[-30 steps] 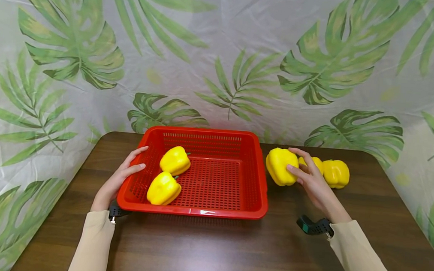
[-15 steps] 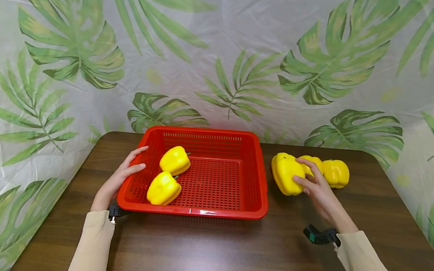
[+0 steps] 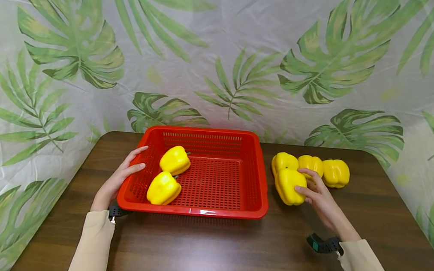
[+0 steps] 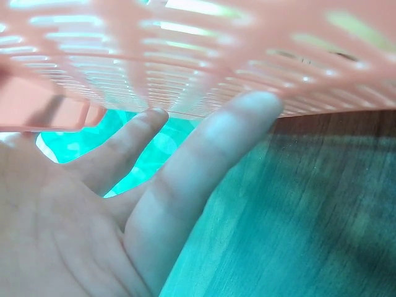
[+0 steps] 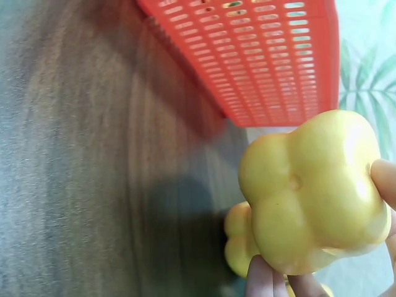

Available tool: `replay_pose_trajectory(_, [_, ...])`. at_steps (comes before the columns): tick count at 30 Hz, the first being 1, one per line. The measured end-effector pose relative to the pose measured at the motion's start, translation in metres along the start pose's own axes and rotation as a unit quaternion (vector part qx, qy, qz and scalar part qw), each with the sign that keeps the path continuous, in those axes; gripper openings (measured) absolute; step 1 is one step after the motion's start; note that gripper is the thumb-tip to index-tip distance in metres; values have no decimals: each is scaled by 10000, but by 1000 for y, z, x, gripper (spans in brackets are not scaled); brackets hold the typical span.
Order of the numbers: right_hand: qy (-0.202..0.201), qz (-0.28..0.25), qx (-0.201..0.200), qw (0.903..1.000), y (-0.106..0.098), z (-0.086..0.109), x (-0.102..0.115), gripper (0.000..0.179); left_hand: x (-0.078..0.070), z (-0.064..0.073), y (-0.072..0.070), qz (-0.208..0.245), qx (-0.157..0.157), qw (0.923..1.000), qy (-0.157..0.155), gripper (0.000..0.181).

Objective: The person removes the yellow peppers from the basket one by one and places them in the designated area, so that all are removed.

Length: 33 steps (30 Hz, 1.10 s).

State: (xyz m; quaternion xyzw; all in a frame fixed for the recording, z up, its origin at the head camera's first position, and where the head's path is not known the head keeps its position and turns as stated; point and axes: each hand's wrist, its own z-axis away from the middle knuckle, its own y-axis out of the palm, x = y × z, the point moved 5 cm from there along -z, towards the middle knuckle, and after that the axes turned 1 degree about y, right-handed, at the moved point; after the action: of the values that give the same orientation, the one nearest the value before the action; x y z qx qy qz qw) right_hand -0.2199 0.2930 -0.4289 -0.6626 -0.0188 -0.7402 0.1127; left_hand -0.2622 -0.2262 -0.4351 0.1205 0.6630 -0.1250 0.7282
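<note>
My left hand [image 3: 113,183] grips the left side of a red plastic basket [image 3: 195,212], two digits over the rim. In the left wrist view other fingers [image 4: 185,167] lie along the outside of its slotted wall. Two yellow bell peppers, one [image 3: 174,160] behind the other [image 3: 163,188], lie in the basket's left part. To the right of the basket, my right hand [image 3: 321,200] holds another yellow bell pepper [image 3: 289,187] between thumb and fingers. The right wrist view shows its lobed bottom end [image 5: 303,185], with a shadow on the table below.
Behind the held pepper, three more yellow bell peppers [image 3: 284,159], [image 3: 310,163], [image 3: 335,173] stand in a row on the brown wooden table [image 3: 206,255]. A leaf-patterned cloth [image 3: 248,39] hangs along the table's back edge.
My right hand has moved the held pepper rightward and toward me, uncovering the row of peppers behind it. The left hand and the basket have stayed in place.
</note>
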Motion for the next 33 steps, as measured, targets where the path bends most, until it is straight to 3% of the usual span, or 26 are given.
replay_pose_trajectory(22, [77, 393, 107, 9991, -2, 11, -22, 47, 0, -1, 0, -12, -26, 10000, 0, 59])
replay_pose_trajectory(33, [72, 945, -138, 9954, -6, 13, -26, 54, 0, 0, 0, 36, -11, 10000, 14, 58])
